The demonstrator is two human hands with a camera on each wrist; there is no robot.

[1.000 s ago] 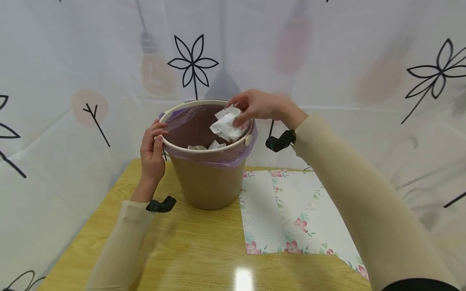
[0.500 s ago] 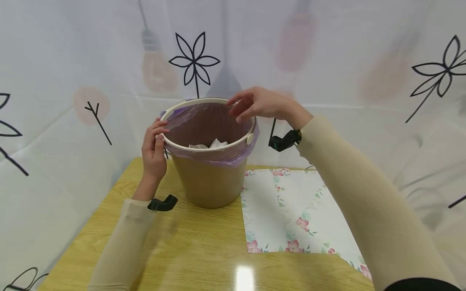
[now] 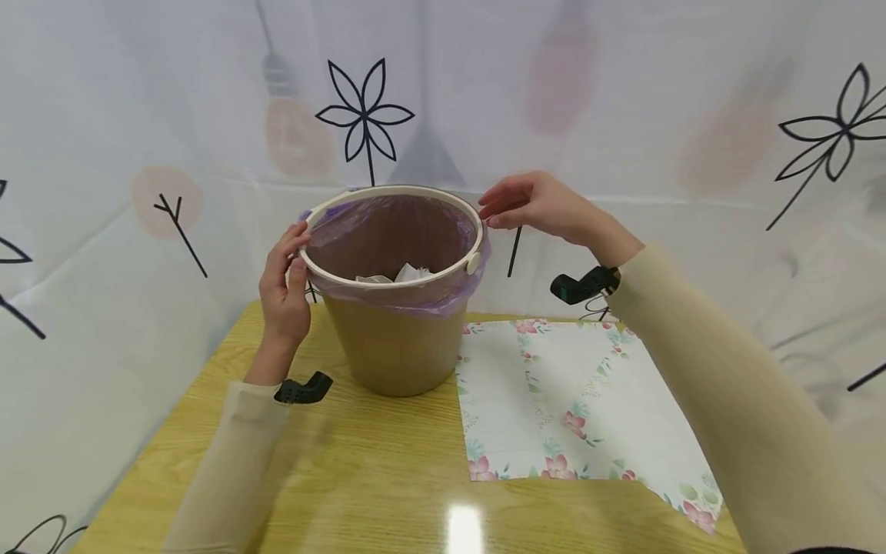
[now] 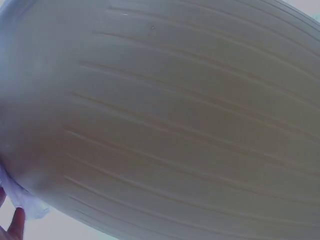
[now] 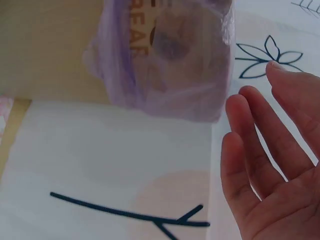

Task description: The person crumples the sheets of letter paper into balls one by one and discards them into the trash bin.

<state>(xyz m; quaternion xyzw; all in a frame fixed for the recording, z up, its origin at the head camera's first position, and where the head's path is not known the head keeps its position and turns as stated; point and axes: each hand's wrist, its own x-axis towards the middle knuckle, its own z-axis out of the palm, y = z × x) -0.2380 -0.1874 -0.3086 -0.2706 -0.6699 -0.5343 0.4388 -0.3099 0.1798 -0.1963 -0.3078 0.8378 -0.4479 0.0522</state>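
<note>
The tan bin (image 3: 394,350) stands upright on the wood-grain desk (image 3: 374,462), a purple liner (image 3: 429,302) folded out over its pale rim (image 3: 446,274), and the left hand (image 3: 284,288) rests relaxed fingers against the rim's left side. Opposite, the right hand (image 3: 543,205) hangs just beside the liner, its fingers loosely bent around nothing, while a flower-printed sheet (image 3: 505,408) lies on the desk right of the bin. White crumpled paper (image 3: 411,274) shows inside, though with the front rim hiding part, I can't count the pieces.
</note>
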